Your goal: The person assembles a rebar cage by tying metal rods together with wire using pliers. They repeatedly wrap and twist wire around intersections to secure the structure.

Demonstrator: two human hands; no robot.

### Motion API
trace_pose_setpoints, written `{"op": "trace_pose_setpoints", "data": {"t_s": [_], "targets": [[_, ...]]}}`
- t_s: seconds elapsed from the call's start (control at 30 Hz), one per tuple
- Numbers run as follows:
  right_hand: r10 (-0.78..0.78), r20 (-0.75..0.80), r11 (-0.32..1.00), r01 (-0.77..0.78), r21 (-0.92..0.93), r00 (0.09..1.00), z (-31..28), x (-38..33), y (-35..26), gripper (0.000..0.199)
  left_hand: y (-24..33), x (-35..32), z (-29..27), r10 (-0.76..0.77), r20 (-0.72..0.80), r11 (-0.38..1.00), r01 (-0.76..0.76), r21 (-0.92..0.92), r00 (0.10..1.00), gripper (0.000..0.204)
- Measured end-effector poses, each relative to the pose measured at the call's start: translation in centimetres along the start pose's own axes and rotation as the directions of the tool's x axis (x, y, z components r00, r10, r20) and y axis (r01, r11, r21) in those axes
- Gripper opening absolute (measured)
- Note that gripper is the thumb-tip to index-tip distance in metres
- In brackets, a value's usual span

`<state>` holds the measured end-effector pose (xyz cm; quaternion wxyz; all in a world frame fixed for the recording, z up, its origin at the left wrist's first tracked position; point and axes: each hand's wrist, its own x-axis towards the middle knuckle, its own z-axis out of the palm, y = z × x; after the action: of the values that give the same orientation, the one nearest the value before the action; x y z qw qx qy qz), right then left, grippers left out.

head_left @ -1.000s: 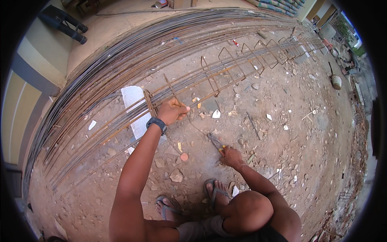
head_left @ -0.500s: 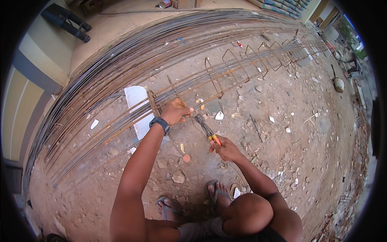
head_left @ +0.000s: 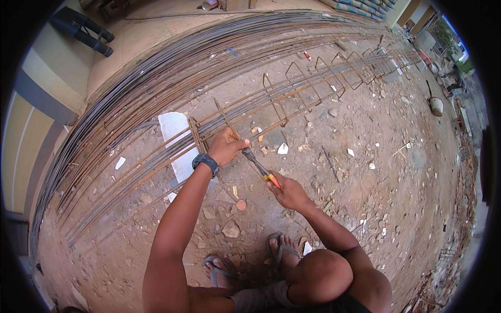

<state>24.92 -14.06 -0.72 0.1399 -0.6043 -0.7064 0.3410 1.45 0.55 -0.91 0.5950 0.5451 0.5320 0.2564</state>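
In my right hand (head_left: 290, 192) are pliers (head_left: 258, 166) with orange and yellow grips, slanting up and left. Their dark jaws meet the fingertips of my left hand (head_left: 225, 146). That left hand is closed on the rebar (head_left: 269, 130) of a long cage, where an upright steel stirrup (head_left: 219, 110) crosses it. Whether a tie wire lies between the fingers and jaws is hidden. Just left of the hand, several stirrups (head_left: 195, 133) are bunched together on the bars. More stirrups (head_left: 275, 99) stand spaced along the cage to the right.
Long loose steel rods (head_left: 156, 65) curve across the ground beyond the cage. A white board (head_left: 176, 125) lies under the bars. Stones (head_left: 231, 228) and white shards (head_left: 282, 148) litter the dirt. A bucket (head_left: 437, 107) stands far right, stacked sacks (head_left: 355, 7) at the back.
The pliers have moved up and left, so their jaws now reach my left fingertips. My left hand has stayed at the same crossing of the cage.
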Motion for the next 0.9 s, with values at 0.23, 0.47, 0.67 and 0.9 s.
{"op": "trace_pose_setpoints", "data": {"t_s": [0.23, 0.47, 0.67, 0.9], "targets": [[0.124, 0.389, 0.836, -0.307, 0.454, 0.913, -0.9, 0.4, -1.2, 0.044, -0.6, 0.1, 0.2, 0.055, -0.027, 0.998, -0.054, 0.033, 0.998, 0.035], [-0.128, 0.179, 0.929, 0.055, 0.365, 0.975, -2.5, 0.0, 1.8, 0.040, -0.6, 0.4, 0.3, 0.035, -0.056, 0.999, -0.034, 0.011, 0.998, 0.033], [-0.344, 0.011, 0.669, 0.253, -0.699, 0.939, -8.9, 4.7, 2.5, 0.036, 0.8, -0.7, 1.0, 0.021, -0.147, 1.000, -0.020, 0.011, 0.989, 0.034], [-0.493, 0.145, 0.568, 0.443, -0.694, 0.858, -11.6, 9.9, 5.4, 0.030, 0.4, -0.2, 1.1, -0.009, -0.123, 1.000, 0.007, -0.019, 0.992, 0.035]]}}
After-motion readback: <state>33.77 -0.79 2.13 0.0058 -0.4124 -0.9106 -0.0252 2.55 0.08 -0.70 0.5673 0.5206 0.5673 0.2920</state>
